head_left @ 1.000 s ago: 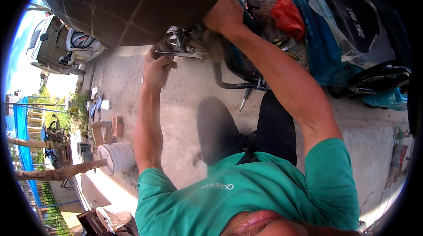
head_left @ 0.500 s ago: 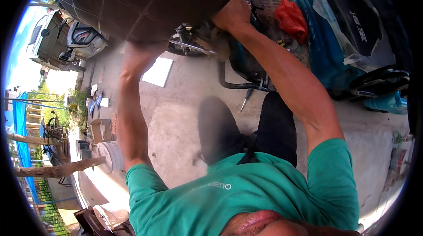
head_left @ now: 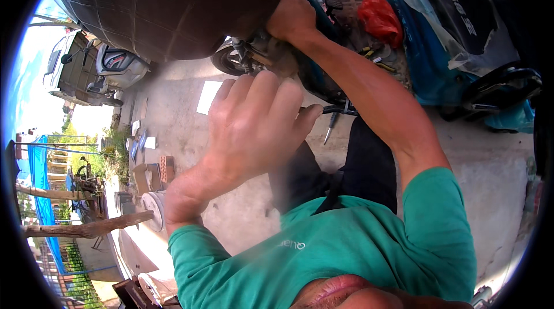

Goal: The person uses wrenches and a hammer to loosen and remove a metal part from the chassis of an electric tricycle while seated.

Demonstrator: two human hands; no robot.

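Observation:
A large dark rounded thing with pale seam-like lines (head_left: 167,8) fills the top of the view. My right hand (head_left: 291,17) is at its right edge, with the fingers hidden, so its grip does not show. In front of my body, below that dark thing, is my left hand (head_left: 254,121), back upward, fingers curled under and thumb out to the right. Anything inside the curled fingers is hidden. The thumb appears close to a black curved bar (head_left: 340,109). Dusty vehicle parts with a wheel (head_left: 229,59) show beyond my left hand.
A screwdriver (head_left: 329,132) lies on the concrete near my legs. A red plastic bag (head_left: 381,20) and small tools (head_left: 378,62) rest on a footboard beside a teal scooter (head_left: 424,72). A white sheet (head_left: 208,96), a white bucket (head_left: 153,208) and a three-wheeled cargo vehicle (head_left: 115,66) are leftward.
My left hand has come off the dark thing's lower edge and moved down and right, toward my body. My right hand stays near the dark thing, shifted slightly left.

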